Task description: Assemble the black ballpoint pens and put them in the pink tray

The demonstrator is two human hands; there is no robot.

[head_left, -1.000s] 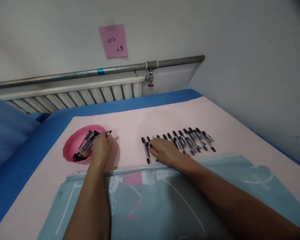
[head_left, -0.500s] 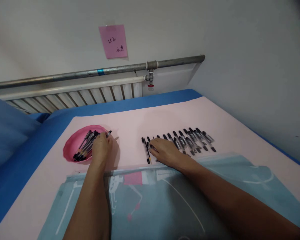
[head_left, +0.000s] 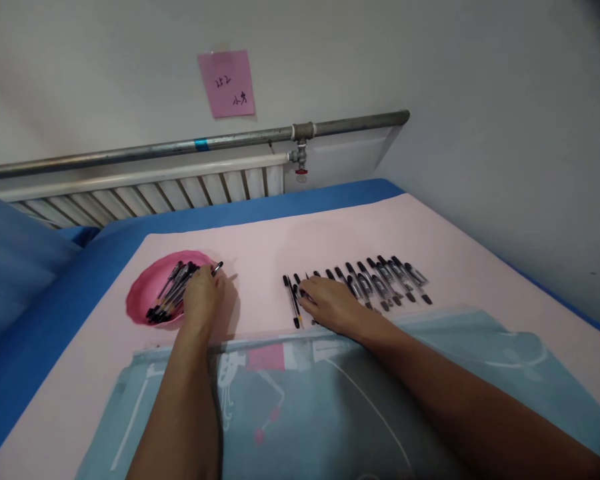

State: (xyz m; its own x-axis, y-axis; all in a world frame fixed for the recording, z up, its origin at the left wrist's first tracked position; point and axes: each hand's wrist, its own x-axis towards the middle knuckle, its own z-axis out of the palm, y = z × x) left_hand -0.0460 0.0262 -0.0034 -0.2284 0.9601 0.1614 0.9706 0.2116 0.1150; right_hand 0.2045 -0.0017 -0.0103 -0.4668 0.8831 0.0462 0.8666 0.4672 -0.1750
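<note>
The fingers of the left hand (head_left: 203, 298) curl shut about a single pen (head_left: 217, 267), whose end projects past the knuckles at the right rim of the pink dish (head_left: 139, 293) of loose pens (head_left: 173, 293), near the left edge of the pink sheet (head_left: 330, 230). The fingers of the right hand (head_left: 333, 303) lie low over the left end of the row of pens (head_left: 386, 280) at mid-sheet; whether they grip one cannot be told.

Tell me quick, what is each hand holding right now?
Left hand: closed on a pen by the pink dish.
Right hand: palm down on the row of pens; its grip cannot be told.
</note>
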